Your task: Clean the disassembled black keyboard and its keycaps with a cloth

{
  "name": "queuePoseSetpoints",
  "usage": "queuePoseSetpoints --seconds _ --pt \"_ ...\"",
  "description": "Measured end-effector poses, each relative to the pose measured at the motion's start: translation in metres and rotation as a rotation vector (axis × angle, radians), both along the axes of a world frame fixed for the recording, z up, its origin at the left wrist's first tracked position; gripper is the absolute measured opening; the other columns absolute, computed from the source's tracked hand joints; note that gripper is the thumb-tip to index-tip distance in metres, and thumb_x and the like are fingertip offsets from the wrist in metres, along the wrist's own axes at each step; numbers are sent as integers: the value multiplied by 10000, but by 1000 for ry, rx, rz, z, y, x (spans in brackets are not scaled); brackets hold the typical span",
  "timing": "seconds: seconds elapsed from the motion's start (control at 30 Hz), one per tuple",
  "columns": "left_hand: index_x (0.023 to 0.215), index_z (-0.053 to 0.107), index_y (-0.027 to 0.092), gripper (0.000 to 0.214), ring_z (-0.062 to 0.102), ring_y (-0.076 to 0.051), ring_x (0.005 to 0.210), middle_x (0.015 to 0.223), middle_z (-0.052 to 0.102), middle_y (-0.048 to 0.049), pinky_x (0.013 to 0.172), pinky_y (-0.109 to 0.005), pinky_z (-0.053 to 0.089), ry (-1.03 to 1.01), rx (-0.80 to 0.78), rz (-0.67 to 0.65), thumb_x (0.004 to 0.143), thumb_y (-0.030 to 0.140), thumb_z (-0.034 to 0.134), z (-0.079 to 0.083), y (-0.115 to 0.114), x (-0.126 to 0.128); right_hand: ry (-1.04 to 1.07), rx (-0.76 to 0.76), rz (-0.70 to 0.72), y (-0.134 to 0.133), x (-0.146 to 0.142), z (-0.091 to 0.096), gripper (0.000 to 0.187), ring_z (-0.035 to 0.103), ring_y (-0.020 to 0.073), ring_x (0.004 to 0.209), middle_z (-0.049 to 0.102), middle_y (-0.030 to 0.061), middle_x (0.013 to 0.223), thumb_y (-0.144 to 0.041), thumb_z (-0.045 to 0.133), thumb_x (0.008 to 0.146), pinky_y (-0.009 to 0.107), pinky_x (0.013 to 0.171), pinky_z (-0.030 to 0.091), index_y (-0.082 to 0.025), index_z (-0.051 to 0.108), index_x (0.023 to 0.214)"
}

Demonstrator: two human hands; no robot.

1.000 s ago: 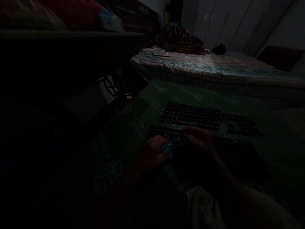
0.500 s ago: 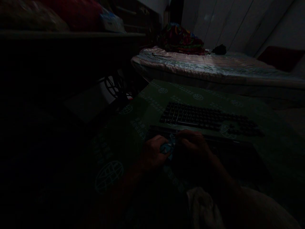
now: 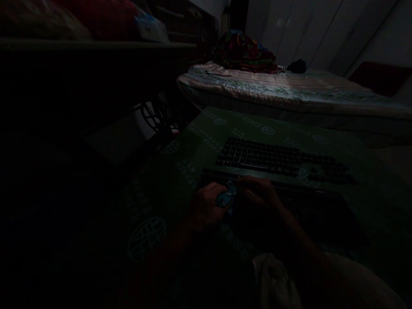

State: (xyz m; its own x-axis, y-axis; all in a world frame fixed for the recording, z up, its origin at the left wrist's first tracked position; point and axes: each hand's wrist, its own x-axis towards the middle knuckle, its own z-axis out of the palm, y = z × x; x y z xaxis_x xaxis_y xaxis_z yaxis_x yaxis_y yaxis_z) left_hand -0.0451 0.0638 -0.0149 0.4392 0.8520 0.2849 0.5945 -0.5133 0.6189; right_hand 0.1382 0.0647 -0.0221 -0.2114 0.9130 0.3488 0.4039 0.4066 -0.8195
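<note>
A dim room is seen from above the hands. A black keyboard [image 3: 283, 161] is laid on a green printed mat [image 3: 180, 171] that covers the desk. Just in front of the keyboard's near edge, toward its left end, a small blue object [image 3: 226, 198] is held between both hands; what it is cannot be told in the poor light. The left hand [image 3: 206, 208] is curled about the object's left side, with the grip closed on it. The right hand [image 3: 260, 199] is set against the object's right side, its fingers bent over it; how tightly that grip is closed cannot be told. Beyond the keyboard a bed [image 3: 289, 92] with a pale striped cover is seen, and on the bed's far left part a bundle of colourful cloth [image 3: 246, 51] is heaped.
</note>
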Motion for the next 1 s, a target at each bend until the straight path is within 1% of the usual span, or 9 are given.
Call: queuePoseSetpoints --seconds 0.13,0.3,0.4,0.47,0.57,0.67,0.77,0.9,1.0 --pt "820 628 148 104 565 -140 730 802 602 -32 653 -237 436 21 10 25 721 139 598 1 0 0 -119 90 6 4 1 -3 193 601 124 583 665 31 693 -158 455 783 201 533 444 -159 642 831" --pt "900 635 158 180 584 -145 765 852 619 -37 678 -236 450 24 14 15 727 143 586 -3 2 0 -356 254 10 11 2 -20 210 626 151 665 680 59 771 -116 474 771 220 600 455 -167 637 895" --pt "909 638 160 190 589 -151 769 850 623 -40 685 -241 456 28 8 26 724 159 591 -5 3 0 -429 267 11 13 1 -26 241 634 152 716 685 59 833 -117 481 773 214 617 459 -188 627 951" --pt "900 641 165 184 590 -149 762 839 620 -37 674 -238 454 43 3 38 722 162 592 -6 4 0 -393 249 -5 11 0 -24 234 635 154 715 689 59 836 -119 479 772 219 620 465 -192 630 936" --pt "853 644 173 143 583 -139 724 800 609 -25 640 -227 445 68 6 67 718 168 597 -5 3 1 -224 214 -33 8 -1 -17 211 630 145 649 693 51 769 -125 461 775 222 601 472 -179 640 873" --pt "801 638 174 106 573 -130 686 753 601 -12 605 -218 429 79 4 73 698 169 615 -2 2 1 -93 105 -39 4 -2 -10 203 616 129 589 689 33 721 -146 465 777 204 540 461 -179 652 846" --pt "782 628 173 114 571 -126 675 744 608 -5 586 -211 417 80 -25 83 670 151 626 1 2 1 -38 7 -39 2 -4 -6 189 603 116 558 683 22 689 -150 485 758 187 500 445 -176 663 819" --pt "720 609 174 60 561 -119 650 708 602 6 569 -207 403 121 -66 133 672 139 607 5 3 -2 4 -10 -14 1 -7 -5 185 608 115 563 682 19 685 -163 488 755 186 497 447 -170 663 812" --pt "707 604 178 53 552 -115 628 683 594 13 555 -205 392 139 -70 157 677 135 595 6 4 -5 13 18 15 2 -9 -6 185 633 131 617 694 34 735 -169 485 765 208 546 475 -175 657 834"
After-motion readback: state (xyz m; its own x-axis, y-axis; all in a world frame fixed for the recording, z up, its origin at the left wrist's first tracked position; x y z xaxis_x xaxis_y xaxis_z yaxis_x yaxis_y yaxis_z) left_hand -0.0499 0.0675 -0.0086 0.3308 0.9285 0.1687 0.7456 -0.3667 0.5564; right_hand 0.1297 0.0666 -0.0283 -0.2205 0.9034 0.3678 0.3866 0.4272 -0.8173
